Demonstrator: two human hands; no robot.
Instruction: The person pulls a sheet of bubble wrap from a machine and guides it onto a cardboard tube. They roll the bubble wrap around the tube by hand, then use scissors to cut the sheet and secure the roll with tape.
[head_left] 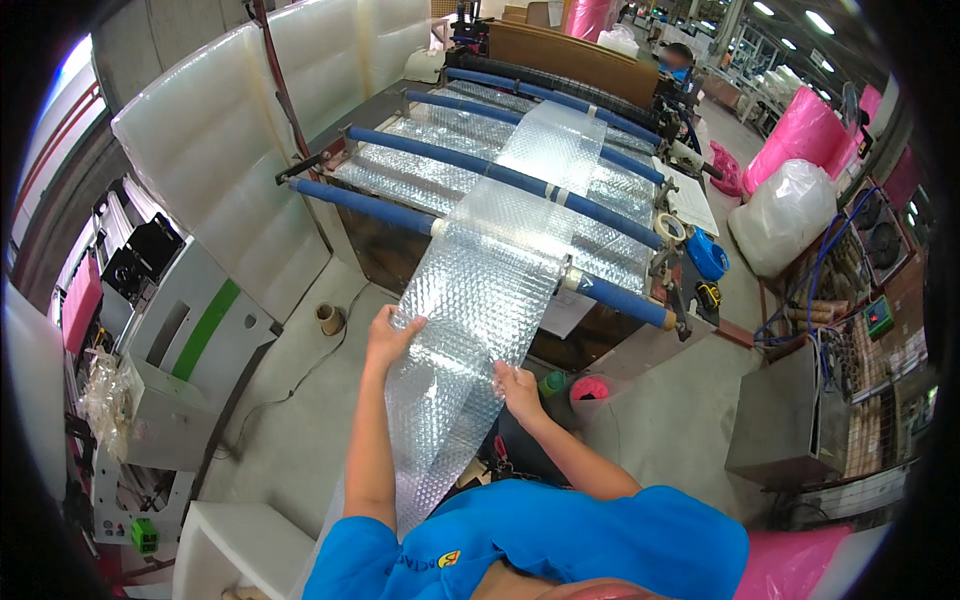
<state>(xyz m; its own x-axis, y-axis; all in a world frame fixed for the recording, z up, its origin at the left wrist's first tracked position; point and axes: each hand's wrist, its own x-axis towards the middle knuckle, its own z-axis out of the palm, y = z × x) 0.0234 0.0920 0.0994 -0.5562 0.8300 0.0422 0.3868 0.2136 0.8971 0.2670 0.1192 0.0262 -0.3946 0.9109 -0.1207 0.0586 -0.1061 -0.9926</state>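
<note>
A long clear strip of bubble wrap [480,290] runs from the machine's blue rollers [520,180] down toward my body. My left hand [390,335] grips the strip's left edge. My right hand [518,385] pinches its right edge, a little lower. The strip hangs between both hands and drops below them toward my blue shirt. Wider bubble wrap sheeting [420,150] lies across the rollers under the strip.
A grey and green machine cabinet [190,330] stands at left, with white padded rolls [220,150] behind it. A cardboard tube [329,319] sits on the floor. A tape roll [670,228], a blue tool [707,255], pink rolls [805,130] and a white bag [785,215] are at right.
</note>
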